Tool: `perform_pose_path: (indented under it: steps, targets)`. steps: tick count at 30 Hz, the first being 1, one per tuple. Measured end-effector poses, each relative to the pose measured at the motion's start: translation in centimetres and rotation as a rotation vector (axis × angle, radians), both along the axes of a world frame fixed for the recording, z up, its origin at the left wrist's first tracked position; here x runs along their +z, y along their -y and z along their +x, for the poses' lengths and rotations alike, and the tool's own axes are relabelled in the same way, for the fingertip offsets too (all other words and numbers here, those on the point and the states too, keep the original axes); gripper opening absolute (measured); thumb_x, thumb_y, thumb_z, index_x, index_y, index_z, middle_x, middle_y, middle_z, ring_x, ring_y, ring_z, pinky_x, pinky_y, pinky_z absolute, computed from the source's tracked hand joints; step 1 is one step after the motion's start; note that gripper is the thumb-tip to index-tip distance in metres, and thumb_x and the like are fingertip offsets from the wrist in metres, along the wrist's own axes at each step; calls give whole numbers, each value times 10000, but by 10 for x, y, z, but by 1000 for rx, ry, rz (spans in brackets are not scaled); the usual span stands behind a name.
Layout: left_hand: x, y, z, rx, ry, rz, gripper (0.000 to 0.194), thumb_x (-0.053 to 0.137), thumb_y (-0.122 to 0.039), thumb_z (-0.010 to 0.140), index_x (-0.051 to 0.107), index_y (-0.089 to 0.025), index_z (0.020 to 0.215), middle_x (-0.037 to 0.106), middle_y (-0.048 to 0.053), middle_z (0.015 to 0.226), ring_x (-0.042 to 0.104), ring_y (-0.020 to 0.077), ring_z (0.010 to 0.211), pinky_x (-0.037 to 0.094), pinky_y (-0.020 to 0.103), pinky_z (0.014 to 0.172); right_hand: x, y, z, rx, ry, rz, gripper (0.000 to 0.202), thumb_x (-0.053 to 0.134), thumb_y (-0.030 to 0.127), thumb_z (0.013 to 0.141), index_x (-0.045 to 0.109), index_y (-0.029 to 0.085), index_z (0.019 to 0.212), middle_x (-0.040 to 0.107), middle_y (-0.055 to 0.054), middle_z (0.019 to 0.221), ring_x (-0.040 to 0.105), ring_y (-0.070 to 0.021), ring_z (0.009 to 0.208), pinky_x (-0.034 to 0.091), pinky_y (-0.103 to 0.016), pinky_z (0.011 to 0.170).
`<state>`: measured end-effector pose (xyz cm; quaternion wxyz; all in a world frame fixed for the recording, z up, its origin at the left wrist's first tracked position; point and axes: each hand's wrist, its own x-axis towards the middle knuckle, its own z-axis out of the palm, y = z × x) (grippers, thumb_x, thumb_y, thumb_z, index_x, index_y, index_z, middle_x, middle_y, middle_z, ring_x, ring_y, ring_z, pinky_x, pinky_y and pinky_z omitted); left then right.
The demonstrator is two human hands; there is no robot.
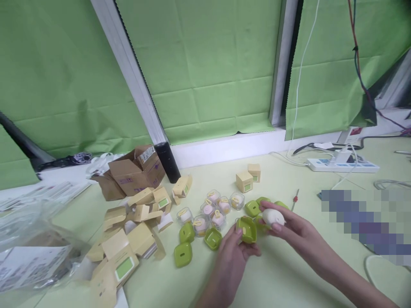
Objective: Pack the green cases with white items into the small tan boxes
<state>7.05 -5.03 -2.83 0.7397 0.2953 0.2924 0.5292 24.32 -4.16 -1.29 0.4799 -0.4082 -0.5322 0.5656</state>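
Above the near part of a pale yellow-green tabletop point(279, 278), 2 bare hands raised, 1 item each. Left hand point(229, 259): gripping a small green rounded-square shell, plastic-looking point(248, 233), thumb at the rim, fingers underneath. Right hand point(297, 229): pinching a smooth white egg-shaped piece point(272, 217), thumb on the near side, fingers on the far side. White piece sits just right of the shell, apart from it.

Handling, my guess from where I stand: white piece light, slick, may roll out of a loose pinch; can't tell if soft or hard. Best hold is across the wide middle. Shell looks light, fairly stiff, thin-walled; take it by the outer walls, rim left free. Neither looks very fragile.

Direction: white piece's long axis runs roughly left to right, right end a bit lower, small nub at that end. Shell's hollow faces up and towards the wearer; near square, so no clear long axis.

Around: clear rounded capsules with yellow loops point(218, 219) left of the shell, slotted green rounded-square pieces point(183, 254) farther left, tan folded cardboard boxes point(141, 239) beyond.
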Motion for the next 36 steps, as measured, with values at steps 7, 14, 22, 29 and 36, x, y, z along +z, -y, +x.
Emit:
perform_pose_path:
  steps: [7, 14, 22, 29, 36]
  targets:
    - [-9, 1, 5, -214, -64, -80, 489, 454, -554, 808, 571, -109, 972, 584, 43, 705, 541, 113, 487, 459, 257, 459, -9, 6, -6, -147, 396, 505, 280, 719, 371, 690, 646, 272, 941, 656, -50, 953, 581, -267, 954, 489, -362, 810]
    - [-20, 0, 13, -257, -52, -151, 506, 440, -584, 747, 583, -99, 766, 561, 33, 608, 508, 107, 433, 436, 239, 390, -4, 7, -18, -4, 648, 754, 223, 633, 281, 787, 599, 256, 1007, 628, -59, 905, 565, -226, 865, 477, -346, 749]
    - [-30, 7, 9, -115, -234, -57, 310, 439, -418, 782, 583, -144, 763, 572, 13, 580, 541, 149, 525, 365, 218, 386, 1, 10, -23, 145, 734, 792, 181, 565, 255, 827, 574, 225, 1006, 579, -69, 899, 515, -209, 838, 460, -343, 717]
    - [-17, 11, 4, -93, -330, 57, 282, 445, -347, 795, 612, -147, 688, 609, 36, 644, 551, 164, 604, 430, 251, 498, 13, 15, -21, 184, 801, 789, 141, 561, 220, 807, 579, 210, 946, 531, -51, 843, 492, -189, 762, 439, -324, 667]
    - [-16, 8, 2, -144, -159, 74, 256, 512, -386, 774, 610, -150, 785, 613, 33, 759, 574, 175, 735, 492, 272, 616, 1, 10, -25, 95, 752, 936, 248, 629, 361, 795, 580, 203, 980, 612, -58, 871, 529, -192, 790, 439, -318, 675]
